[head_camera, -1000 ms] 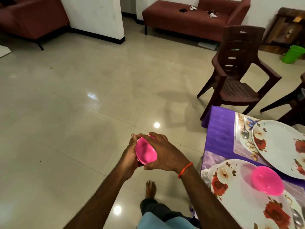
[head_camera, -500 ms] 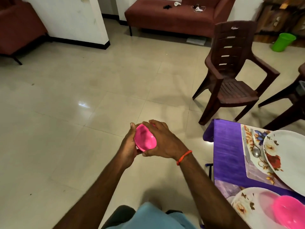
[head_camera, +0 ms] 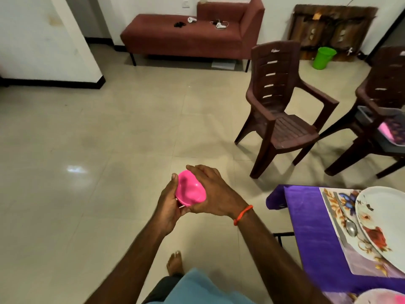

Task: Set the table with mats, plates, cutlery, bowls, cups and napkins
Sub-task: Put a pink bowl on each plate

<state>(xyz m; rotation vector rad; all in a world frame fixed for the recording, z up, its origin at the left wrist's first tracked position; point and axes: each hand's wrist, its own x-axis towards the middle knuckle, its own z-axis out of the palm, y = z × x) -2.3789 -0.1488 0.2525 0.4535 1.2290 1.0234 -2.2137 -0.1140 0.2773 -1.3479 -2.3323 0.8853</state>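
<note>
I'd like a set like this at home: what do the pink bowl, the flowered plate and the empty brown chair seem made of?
Pink bowl: probably plastic, uniformly bright and smooth with a soft sheen. Flowered plate: glossy white with printed flowers; melamine or glazed ceramic, I cannot tell. Empty brown chair: likely moulded plastic, judging by its one-piece slatted back and seat.

The view has lifted and swung right: the table (head_camera: 306,227) sits lower in frame, the near plate (head_camera: 375,297) and second bowl (head_camera: 399,298) have slid almost off the bottom right corner, and another chair (head_camera: 383,91) has come in at far right. The right hand (head_camera: 212,194) now lies flatter across the held bowl (head_camera: 190,190).
</note>
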